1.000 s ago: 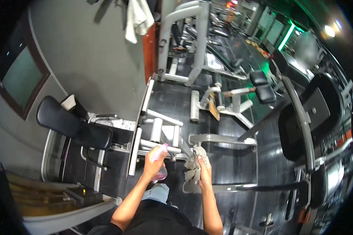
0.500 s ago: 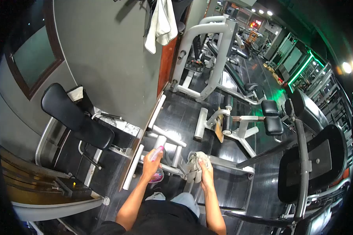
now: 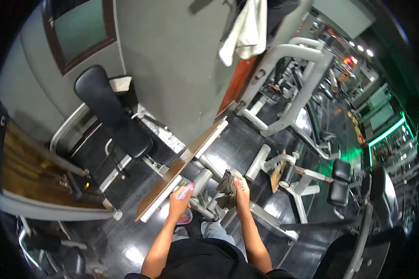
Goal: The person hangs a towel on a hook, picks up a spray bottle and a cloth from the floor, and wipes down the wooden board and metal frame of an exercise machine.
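Observation:
My left hand (image 3: 177,203) is wrapped round a spray bottle (image 3: 185,217) with a pink-and-white head; pink shows in its lower part, below my fist. To the right, my right hand (image 3: 241,195) grips a crumpled greyish cloth (image 3: 226,184), thumb on top, with one end hanging down. Both hands are in front of my body at about waist height. Just beyond them is the grey metal frame (image 3: 202,180) of a gym machine, partly hidden behind my hands. I cannot tell whether the cloth touches it.
A long board with a white edge (image 3: 186,168) stands beside the frame. At left is a black padded seat machine (image 3: 112,111). A white towel (image 3: 246,32) hangs at the top. More machines stand right, including a padded bench (image 3: 340,182); a dark bar (image 3: 321,226) extends rightward.
My view has turned left, so the surroundings sit further right. The cloth has been turned or bunched and shows a darker side. Both hands keep their hold.

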